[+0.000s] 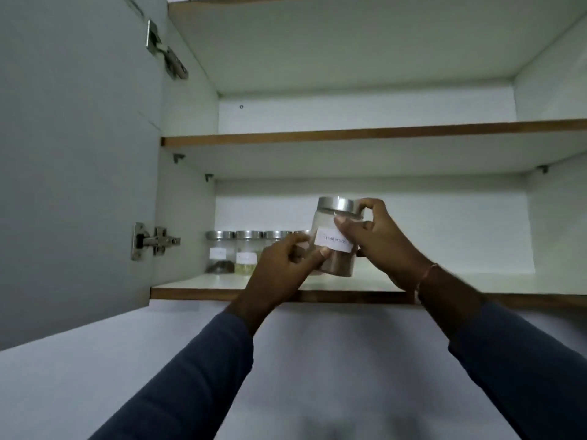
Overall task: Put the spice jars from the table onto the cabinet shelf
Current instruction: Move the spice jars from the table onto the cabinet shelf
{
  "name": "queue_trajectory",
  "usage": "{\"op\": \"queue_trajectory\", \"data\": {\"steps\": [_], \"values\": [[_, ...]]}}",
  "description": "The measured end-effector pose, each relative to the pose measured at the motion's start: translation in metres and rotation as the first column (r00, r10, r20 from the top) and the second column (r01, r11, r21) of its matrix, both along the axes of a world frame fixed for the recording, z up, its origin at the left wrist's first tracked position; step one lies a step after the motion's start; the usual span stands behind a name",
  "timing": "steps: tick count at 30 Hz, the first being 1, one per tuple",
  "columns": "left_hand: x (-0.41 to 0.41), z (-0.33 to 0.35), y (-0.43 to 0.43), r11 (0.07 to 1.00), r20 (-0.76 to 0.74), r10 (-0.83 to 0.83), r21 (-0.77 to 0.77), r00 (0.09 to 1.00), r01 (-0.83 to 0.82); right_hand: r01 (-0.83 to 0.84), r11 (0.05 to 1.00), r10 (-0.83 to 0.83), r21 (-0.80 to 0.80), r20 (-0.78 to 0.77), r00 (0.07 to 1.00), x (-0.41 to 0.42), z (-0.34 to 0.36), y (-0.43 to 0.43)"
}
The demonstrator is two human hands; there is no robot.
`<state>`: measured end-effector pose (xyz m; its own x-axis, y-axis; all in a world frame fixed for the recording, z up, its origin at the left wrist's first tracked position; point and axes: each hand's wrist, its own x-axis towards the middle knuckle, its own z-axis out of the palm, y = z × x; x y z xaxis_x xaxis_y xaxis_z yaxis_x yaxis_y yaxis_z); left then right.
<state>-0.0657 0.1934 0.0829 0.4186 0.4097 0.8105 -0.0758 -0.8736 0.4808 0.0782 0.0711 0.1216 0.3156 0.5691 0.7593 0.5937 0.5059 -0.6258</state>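
A clear spice jar (333, 258) with a silver lid, a white label and brown powder is held tilted just above the bottom cabinet shelf (222, 282). My left hand (282, 268) grips its lower left side. My right hand (378, 239) grips its right side, thumb across the label. Behind my left hand, a row of similar silver-lidded jars (219, 252) stands at the back left of that shelf; my hands partly hide the ones on the right.
The cabinet door (73, 154) stands open on the left, with hinges on its inner edge. The middle shelf (365, 133) sits above. The right part of the bottom shelf (476, 281) shows bare white surface.
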Motion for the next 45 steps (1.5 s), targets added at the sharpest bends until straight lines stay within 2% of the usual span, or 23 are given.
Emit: {"op": "queue_trajectory", "data": {"steps": [3,5,7,10,12,15,21,27,33,37,40,45], "values": [[0.020,-0.008,0.023,0.959,-0.153,0.268,0.132,0.951,-0.249,0.181,0.975,-0.168,-0.124,0.109,0.980,0.029,-0.002,0.029],[0.034,-0.016,0.034,0.842,-0.106,0.522,0.225,0.846,-0.491,0.244,0.946,-0.210,-0.215,0.171,0.963,0.047,-0.002,0.047],[0.043,-0.019,0.040,0.746,-0.024,0.643,0.245,0.766,-0.619,0.264,0.932,-0.217,-0.249,0.199,0.956,0.065,0.001,0.061],[0.048,-0.022,0.043,0.768,0.053,0.606,0.218,0.794,-0.601,0.333,0.882,-0.248,-0.335,0.273,0.930,0.089,0.013,0.082],[0.046,-0.023,0.044,0.749,0.083,0.623,0.225,0.778,-0.623,0.382,0.828,-0.266,-0.410,0.312,0.912,0.096,0.020,0.096],[0.046,-0.022,0.042,0.747,0.066,0.631,0.216,0.773,-0.628,0.487,0.723,-0.315,-0.490,0.394,0.863,0.105,0.026,0.112],[0.047,-0.023,0.043,0.736,0.053,0.651,0.197,0.757,-0.647,0.604,0.625,-0.352,-0.495,0.513,0.783,0.109,0.037,0.132],[0.048,-0.025,0.044,0.740,0.083,0.641,0.198,0.763,-0.643,0.673,0.580,-0.372,-0.459,0.586,0.720,0.113,0.039,0.139],[0.048,-0.026,0.046,0.751,0.099,0.621,0.210,0.778,-0.626,0.647,0.592,-0.394,-0.481,0.527,0.753,0.119,0.034,0.146],[0.048,-0.025,0.046,0.741,0.158,0.617,0.212,0.771,-0.637,0.653,0.625,-0.444,-0.428,0.494,0.748,0.107,0.031,0.135],[0.048,-0.024,0.048,0.744,0.144,0.615,0.220,0.776,-0.631,0.689,0.675,-0.490,-0.265,0.537,0.687,0.080,0.026,0.113],[0.044,-0.022,0.037,0.734,0.067,0.644,0.227,0.762,-0.640,0.554,0.832,-0.414,-0.014,0.650,0.637,0.020,-0.020,0.045]]}}
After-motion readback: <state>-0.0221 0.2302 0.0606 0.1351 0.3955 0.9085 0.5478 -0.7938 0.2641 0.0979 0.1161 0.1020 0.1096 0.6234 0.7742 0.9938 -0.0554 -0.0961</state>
